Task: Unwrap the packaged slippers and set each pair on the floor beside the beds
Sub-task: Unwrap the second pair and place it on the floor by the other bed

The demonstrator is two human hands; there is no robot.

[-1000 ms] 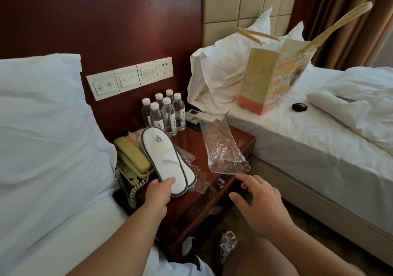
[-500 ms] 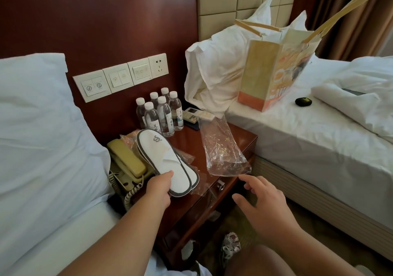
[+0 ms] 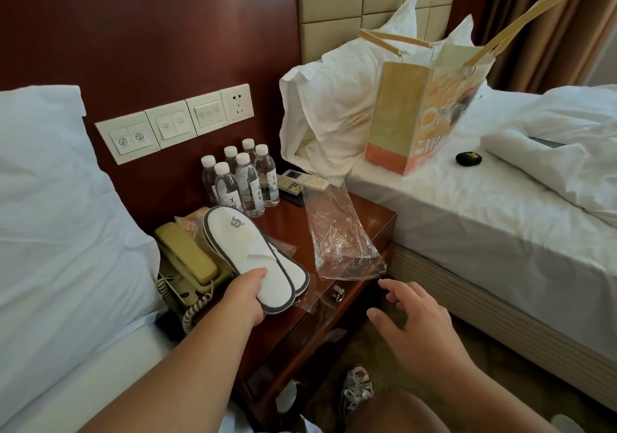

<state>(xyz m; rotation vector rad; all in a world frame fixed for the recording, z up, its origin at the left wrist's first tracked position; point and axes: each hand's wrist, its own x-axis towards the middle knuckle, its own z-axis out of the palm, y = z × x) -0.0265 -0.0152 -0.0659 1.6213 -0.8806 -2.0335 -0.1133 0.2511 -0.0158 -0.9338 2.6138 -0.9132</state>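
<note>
Little has been shifted since the earlier frame: the thumb of the left hand [image 3: 245, 295] has been slid slightly further onto the stacked pair of flat white terry slippers [image 3: 253, 252] with grey-edged soles. Their toe end is pinched at left centre, above the glossy reddish wooden nightstand [image 3: 367, 214], the long axis running up-left, heels away. The right hand [image 3: 420, 329] is held with fingers spread, empty, just below the crinkled clear plastic wrapper [image 3: 340, 242].

I see only an edge of the bottom slipper [image 3: 298, 274], under the top slipper [image 3: 253, 252]. The bottle labels [image 3: 233, 202] are too small to read.
</note>
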